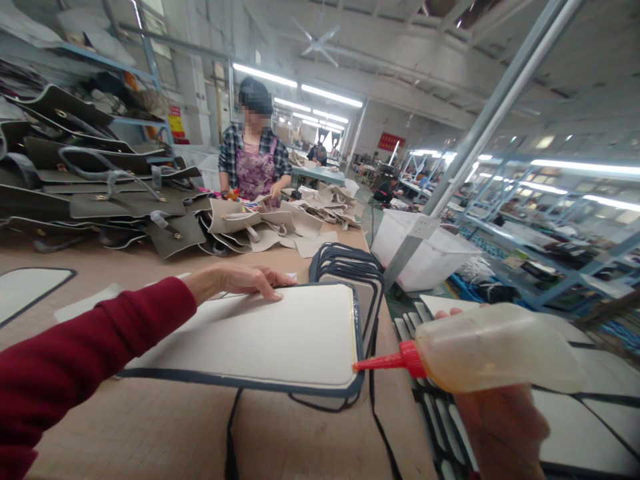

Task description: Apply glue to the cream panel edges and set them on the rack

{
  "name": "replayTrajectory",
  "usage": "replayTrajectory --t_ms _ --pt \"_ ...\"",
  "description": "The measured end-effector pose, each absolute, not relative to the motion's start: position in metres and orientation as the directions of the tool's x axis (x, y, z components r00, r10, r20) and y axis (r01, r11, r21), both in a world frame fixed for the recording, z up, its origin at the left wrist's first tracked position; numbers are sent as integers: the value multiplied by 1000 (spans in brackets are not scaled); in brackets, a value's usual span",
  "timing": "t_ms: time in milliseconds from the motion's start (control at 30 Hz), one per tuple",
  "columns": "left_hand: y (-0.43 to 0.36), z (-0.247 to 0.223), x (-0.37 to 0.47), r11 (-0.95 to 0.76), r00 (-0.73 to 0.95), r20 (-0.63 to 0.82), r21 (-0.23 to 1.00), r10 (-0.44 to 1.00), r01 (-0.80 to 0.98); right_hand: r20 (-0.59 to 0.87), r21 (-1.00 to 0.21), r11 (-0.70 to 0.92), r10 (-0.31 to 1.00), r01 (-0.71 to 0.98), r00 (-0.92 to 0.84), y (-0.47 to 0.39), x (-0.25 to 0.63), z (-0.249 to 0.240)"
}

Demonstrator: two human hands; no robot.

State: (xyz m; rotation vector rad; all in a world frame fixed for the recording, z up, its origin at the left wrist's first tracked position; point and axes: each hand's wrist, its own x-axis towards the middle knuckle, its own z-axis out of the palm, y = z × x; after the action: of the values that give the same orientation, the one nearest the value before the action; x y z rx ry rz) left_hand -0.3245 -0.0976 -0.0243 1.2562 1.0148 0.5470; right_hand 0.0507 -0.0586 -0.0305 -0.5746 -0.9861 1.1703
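My left hand (250, 277) grips the far edge of a white panel (270, 340) with dark blue edging, thumb on its face and fingers behind the edge. In my right hand (500, 420) is a translucent glue bottle (500, 347), lying nearly level, with yellowish liquid inside. The tip of its red nozzle (385, 361) meets the panel's near right corner. A glossy yellowish line runs along the right edge of the panel. Dark straps (233, 433) hang below it onto the brown tabletop (310, 440).
Behind the panel stands a stack of dark-edged pieces (345, 260). Grey-brown bag pieces (125, 193) are heaped at the back left, beige ones (280, 227) beside them. A co-worker (255, 153) stands beyond. To the right are a metal post (450, 180), a white bin (420, 247) and more white panels (580, 427).
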Motion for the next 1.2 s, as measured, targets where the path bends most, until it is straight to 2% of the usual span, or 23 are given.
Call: replayTrajectory --t_ms 233,433,700,1200 --pt "-97 -35 -332 278 376 -321 946 869 165 443 -774 420 894 -474 67 -63 48 -28" --pt "-99 -44 -331 294 238 -316 948 919 122 469 -730 454 877 -512 109 -65 43 -25" --pt "-103 -56 -318 265 301 -253 964 920 1 487 -671 521 846 -528 217 -63 40 -33" --pt "-109 -68 -298 286 219 -251 948 943 -142 563 -638 612 785 -467 261 -68 35 -31"
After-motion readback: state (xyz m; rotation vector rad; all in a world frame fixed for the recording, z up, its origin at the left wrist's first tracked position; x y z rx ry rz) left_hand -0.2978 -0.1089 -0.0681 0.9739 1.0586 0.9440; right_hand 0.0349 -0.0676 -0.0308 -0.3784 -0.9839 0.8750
